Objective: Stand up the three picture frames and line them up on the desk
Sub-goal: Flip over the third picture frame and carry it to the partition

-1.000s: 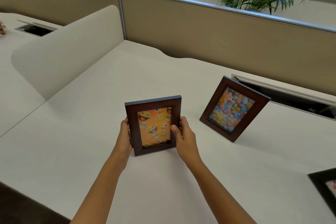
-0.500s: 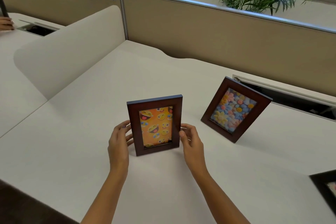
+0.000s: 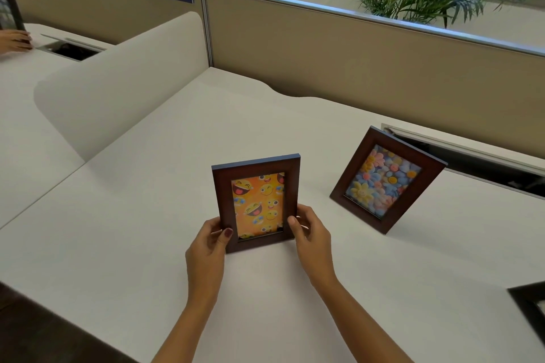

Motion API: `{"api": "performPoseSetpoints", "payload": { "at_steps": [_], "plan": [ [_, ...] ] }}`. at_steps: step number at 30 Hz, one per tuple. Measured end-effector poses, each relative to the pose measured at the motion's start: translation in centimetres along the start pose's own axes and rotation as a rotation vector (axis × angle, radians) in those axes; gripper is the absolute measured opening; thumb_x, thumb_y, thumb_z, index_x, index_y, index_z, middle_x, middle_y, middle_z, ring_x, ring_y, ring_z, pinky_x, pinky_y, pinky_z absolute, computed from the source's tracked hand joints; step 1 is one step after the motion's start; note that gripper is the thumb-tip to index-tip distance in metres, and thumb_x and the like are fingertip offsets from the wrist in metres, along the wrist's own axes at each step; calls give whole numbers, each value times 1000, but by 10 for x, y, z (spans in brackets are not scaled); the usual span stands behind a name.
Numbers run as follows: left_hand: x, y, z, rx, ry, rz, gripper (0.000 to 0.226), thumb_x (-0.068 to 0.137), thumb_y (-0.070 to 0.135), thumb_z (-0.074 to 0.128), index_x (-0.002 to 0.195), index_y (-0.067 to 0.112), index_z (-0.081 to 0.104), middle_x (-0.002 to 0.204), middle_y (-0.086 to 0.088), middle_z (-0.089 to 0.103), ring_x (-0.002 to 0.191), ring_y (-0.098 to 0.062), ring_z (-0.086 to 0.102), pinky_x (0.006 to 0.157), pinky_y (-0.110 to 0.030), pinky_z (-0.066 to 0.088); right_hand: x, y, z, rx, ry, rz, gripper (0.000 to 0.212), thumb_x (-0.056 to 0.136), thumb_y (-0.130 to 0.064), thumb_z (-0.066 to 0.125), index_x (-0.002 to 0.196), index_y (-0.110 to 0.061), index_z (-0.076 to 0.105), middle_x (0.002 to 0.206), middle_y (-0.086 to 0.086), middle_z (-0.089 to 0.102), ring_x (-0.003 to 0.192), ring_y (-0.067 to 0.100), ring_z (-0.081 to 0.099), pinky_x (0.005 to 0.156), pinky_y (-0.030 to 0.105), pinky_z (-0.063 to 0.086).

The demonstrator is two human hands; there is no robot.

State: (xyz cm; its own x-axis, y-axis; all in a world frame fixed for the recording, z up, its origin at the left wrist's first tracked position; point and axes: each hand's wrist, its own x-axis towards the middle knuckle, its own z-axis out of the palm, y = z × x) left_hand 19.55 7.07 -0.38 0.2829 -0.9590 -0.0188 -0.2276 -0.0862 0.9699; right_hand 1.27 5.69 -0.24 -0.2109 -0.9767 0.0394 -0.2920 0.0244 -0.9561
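From your head camera, you have the emoji frame (image 3: 256, 206) standing upright on the white desk (image 3: 132, 230), near the front middle, its orange picture facing you. Your left hand (image 3: 208, 247) is closed on the frame's lower left corner, thumb laid across the front of the wood and the other fingers out of sight behind it. Your right hand (image 3: 311, 234) takes the lower right edge the same way, thumb tip pressed on the front face, the remaining fingers curled loosely around the side; how firmly they press at the back you cannot tell from here.

To the right and a little farther back stands the flower frame (image 3: 386, 180), propped up, turned at an angle to the emoji frame and well apart from it. Just behind it runs the open cable slot (image 3: 477, 162) along the beige partition (image 3: 354, 62).

At the right edge of the view, near you, the corner of a black frame (image 3: 530, 312) lies flat on the desk, mostly cut off.

On the neighbouring desk at far left, another person's hand (image 3: 14, 41) rests by a dark frame (image 3: 10, 13).
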Motion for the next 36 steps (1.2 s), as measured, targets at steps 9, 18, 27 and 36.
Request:
{"api": "performPoseSetpoints", "payload": {
  "at_steps": [9, 18, 27, 36],
  "plan": [
    [44, 14, 4, 30, 82, 76, 23, 90, 8, 56, 109, 14, 65, 97, 3, 69, 88, -10, 63, 68, -4, 42, 21, -7, 6, 88, 8, 12, 20, 91, -11, 56, 96, -30, 61, 95, -14, 66, 91, 10, 65, 71, 13, 53],
    [150, 55, 3, 29, 96, 163, 25, 91, 7, 50, 111, 10, 65, 104, -6, 69, 93, -18, 61, 76, -18, 43, 92, -44, 49, 143, 105, -35, 15, 88, -11, 61, 101, -18, 62, 94, -9, 67, 86, 13, 66, 72, 19, 56],
    [282, 72, 15, -4, 82, 153, 28, 93, 6, 46, 113, 13, 64, 103, -1, 66, 95, -18, 60, 77, -19, 44, 194, -70, 102, 122, 186, -74, 15, 89, -12, 61, 103, -17, 61, 94, -6, 65, 83, 10, 63, 65, 8, 50],
    [396, 53, 31, -46, 62, 123, 29, 93, 7, 48, 116, 12, 64, 107, 0, 64, 96, -16, 59, 79, -16, 44, 291, -65, 147, 159, 204, -9, 15, 88, -10, 63, 102, -10, 63, 93, 0, 65, 78, 10, 62, 60, 2, 47]
  ]
}}
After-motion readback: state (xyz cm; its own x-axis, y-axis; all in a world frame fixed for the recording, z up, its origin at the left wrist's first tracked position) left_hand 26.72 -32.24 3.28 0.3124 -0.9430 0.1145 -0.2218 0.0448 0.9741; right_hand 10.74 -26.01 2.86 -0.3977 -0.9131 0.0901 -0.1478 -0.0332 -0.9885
